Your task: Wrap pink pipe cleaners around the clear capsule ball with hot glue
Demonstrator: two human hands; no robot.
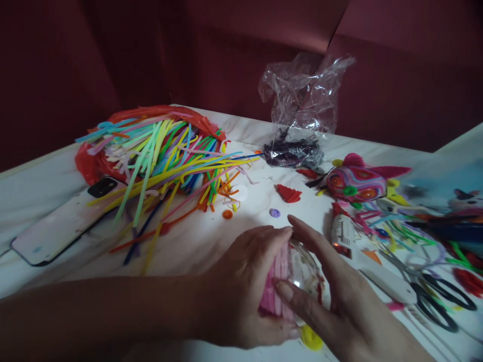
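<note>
Nearest: 2 hands, both grasping 1 clear rounded piece held b/w them; L hand wraps its pink-covered side, R hand has thumb near the pink edge & fingers curved round the clear side. Clear domed side points R, pink side L; pink strips run roughly fore-aft; overall long axis can't tell, hands cover too much. 1 yellow fuzzy coil just below the piece, can't tell if attached

Bench under it all: white, grey-veined. R of hands: 1 pr scissors, black handles nearest; fwd of R fingers, 1 white device w/ orange glow. Just past fingertips: 1 purple disc, 1 orange disc a bit L, 1 red fuzzy piece beyond. L of hands, past the forearm: 1 phone, camera side up, some fuzzy sticks across it; sticks too many to count, multi-col, spilling from 1 red bag

Further, fwd-R of hands: 1 multi-col animal head. Beyond fingertips, far side: 1 clear plastic bag, dark stringy stuff at its base. Farthest: dark red creased backdrop, room dim
</note>
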